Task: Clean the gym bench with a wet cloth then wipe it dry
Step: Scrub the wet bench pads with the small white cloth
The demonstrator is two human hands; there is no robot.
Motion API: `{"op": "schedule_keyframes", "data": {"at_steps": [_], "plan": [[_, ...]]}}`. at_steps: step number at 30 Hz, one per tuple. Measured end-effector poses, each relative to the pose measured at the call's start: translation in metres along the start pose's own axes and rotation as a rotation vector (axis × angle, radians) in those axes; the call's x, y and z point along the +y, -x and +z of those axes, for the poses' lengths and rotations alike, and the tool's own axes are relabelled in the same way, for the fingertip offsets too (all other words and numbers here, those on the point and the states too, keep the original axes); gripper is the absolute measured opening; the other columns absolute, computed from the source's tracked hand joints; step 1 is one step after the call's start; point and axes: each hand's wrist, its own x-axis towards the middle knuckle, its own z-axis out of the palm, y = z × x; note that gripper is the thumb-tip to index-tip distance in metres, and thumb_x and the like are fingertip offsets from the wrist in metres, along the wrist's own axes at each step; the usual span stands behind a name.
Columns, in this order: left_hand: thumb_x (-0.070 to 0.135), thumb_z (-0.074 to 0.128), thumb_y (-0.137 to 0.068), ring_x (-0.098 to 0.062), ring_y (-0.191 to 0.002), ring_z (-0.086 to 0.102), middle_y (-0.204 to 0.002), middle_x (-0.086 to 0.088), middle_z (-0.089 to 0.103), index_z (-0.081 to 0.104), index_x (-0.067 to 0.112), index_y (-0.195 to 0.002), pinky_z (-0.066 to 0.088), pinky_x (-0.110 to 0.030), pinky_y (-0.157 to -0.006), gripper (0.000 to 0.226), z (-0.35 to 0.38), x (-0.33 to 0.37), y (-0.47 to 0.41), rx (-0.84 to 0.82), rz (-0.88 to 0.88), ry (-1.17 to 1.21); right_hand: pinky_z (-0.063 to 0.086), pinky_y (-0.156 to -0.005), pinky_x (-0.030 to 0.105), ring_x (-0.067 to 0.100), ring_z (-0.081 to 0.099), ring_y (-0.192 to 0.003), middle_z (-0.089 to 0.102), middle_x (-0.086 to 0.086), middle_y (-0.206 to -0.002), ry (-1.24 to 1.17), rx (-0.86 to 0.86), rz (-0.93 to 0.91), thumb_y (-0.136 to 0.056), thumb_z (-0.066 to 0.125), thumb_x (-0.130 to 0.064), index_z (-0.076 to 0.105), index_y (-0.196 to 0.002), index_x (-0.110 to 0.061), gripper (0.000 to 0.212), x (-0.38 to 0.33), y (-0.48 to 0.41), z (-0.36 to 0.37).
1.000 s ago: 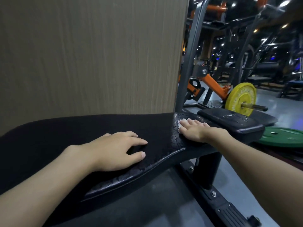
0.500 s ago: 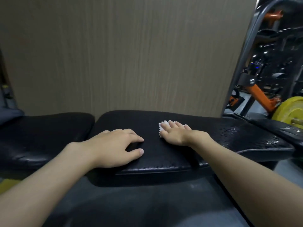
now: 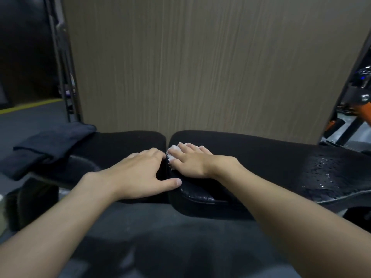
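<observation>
2 hands on the black padded desk (image 3: 261, 157): the right hand (image 3: 192, 163), fingers flat together, presses the crumpled white cloth (image 3: 172, 150) at the pad gap; water droplets (image 3: 325, 173) lie rightward, lengthwise; the left hand (image 3: 138, 173) rests spread.

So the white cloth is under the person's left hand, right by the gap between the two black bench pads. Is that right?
Not quite. The head view shows the white cloth under the right hand, not the left hand, which rests bare on the bench. It is indeed right by the gap between the two black pads.
</observation>
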Motion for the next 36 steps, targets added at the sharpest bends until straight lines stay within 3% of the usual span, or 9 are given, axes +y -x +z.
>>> {"op": "schedule_keyframes", "data": {"at_steps": [2, 4, 7, 9, 14, 21, 26, 32, 36], "plan": [[0.071, 0.050, -0.083, -0.007, -0.108, 0.042, -0.130, 0.010, 0.047, 0.039, 0.023, -0.137, 0.028, -0.019, -0.083, 0.073, 0.000, 0.002, 0.000, -0.003, 0.006, 0.027, 0.000, -0.121, 0.047, 0.016, 0.002, -0.152, 0.014, -0.003, -0.165, -0.013, -0.012, -0.056, -0.100, 0.019, -0.052, 0.023, -0.150, -0.044, 0.051, 0.000, 0.018, -0.002], [0.072, 0.049, -0.084, -0.009, -0.131, 0.035, -0.146, 0.009, 0.038, 0.027, 0.022, -0.148, 0.025, -0.024, -0.104, 0.084, 0.002, 0.010, -0.002, -0.017, 0.017, 0.050, -0.005, -0.122, 0.043, 0.013, -0.006, -0.153, 0.002, -0.006, -0.167, -0.010, -0.043, -0.075, -0.103, 0.020, -0.050, 0.013, -0.154, -0.045, 0.053, 0.007, 0.041, -0.006], [0.077, 0.042, -0.082, -0.006, -0.146, 0.018, -0.158, 0.011, 0.024, 0.012, 0.023, -0.155, 0.011, -0.046, -0.121, 0.095, 0.007, 0.035, -0.012, -0.062, 0.028, 0.055, -0.006, -0.123, 0.040, 0.011, -0.009, -0.152, -0.004, -0.008, -0.167, 0.000, -0.061, -0.047, -0.104, 0.020, -0.047, 0.007, -0.156, -0.043, 0.054, 0.032, 0.075, -0.011], [0.079, 0.039, -0.082, -0.006, -0.144, 0.024, -0.156, 0.013, 0.027, 0.015, 0.028, -0.154, 0.014, -0.049, -0.120, 0.092, 0.010, 0.059, -0.023, -0.074, 0.061, 0.046, -0.006, -0.123, 0.039, 0.010, -0.009, -0.152, -0.004, -0.009, -0.167, -0.007, -0.056, -0.016, -0.104, 0.020, -0.047, 0.006, -0.156, -0.043, 0.054, 0.056, 0.096, -0.013], [0.069, 0.039, -0.090, -0.011, -0.136, 0.035, -0.150, 0.017, 0.032, 0.029, 0.042, -0.148, 0.027, -0.037, -0.113, 0.065, 0.014, 0.135, -0.044, -0.138, 0.172, 0.004, -0.005, -0.122, 0.037, 0.009, -0.005, -0.152, -0.001, -0.012, -0.167, -0.029, -0.010, 0.076, -0.103, 0.017, -0.049, 0.008, -0.155, -0.046, 0.053, 0.132, 0.145, -0.014], [0.068, 0.036, -0.092, -0.010, -0.135, 0.037, -0.150, 0.019, 0.030, 0.033, 0.044, -0.146, 0.028, -0.037, -0.112, 0.059, 0.031, 0.243, -0.080, -0.163, 0.263, -0.001, 0.001, -0.123, 0.039, 0.013, 0.001, -0.153, 0.005, -0.008, -0.167, 0.001, 0.081, 0.231, -0.103, 0.020, -0.047, 0.011, -0.156, -0.045, 0.054, 0.258, 0.205, -0.011], [0.063, 0.034, -0.095, -0.008, -0.138, 0.032, -0.151, 0.021, 0.029, 0.036, 0.045, -0.146, 0.025, -0.039, -0.114, 0.054, 0.049, 0.308, -0.102, -0.135, 0.333, 0.030, 0.015, -0.120, 0.041, 0.017, 0.016, -0.151, 0.020, -0.005, -0.165, 0.071, 0.215, 0.337, -0.098, 0.012, -0.050, 0.020, -0.156, -0.039, 0.059, 0.348, 0.256, -0.010], [0.062, 0.032, -0.096, -0.004, -0.142, 0.026, -0.154, 0.024, 0.026, 0.035, 0.048, -0.145, 0.021, -0.037, -0.115, 0.051, 0.060, 0.339, -0.110, -0.109, 0.323, 0.039, 0.023, -0.115, 0.041, 0.020, 0.031, -0.145, 0.037, -0.002, -0.158, 0.088, 0.377, 0.521, -0.100, 0.016, -0.048, 0.037, -0.150, -0.036, 0.055, 0.428, 0.297, -0.006], [0.058, 0.033, -0.097, 0.004, -0.141, 0.024, -0.152, 0.030, 0.027, 0.039, 0.051, -0.142, 0.022, -0.038, -0.118, 0.046, 0.053, 0.324, -0.102, -0.108, 0.305, 0.054, 0.028, -0.109, 0.045, 0.022, 0.042, -0.135, 0.052, -0.002, -0.144, 0.076, 0.491, 0.636, -0.096, 0.021, -0.044, 0.050, -0.135, -0.033, 0.050, 0.422, 0.291, 0.005]]}}
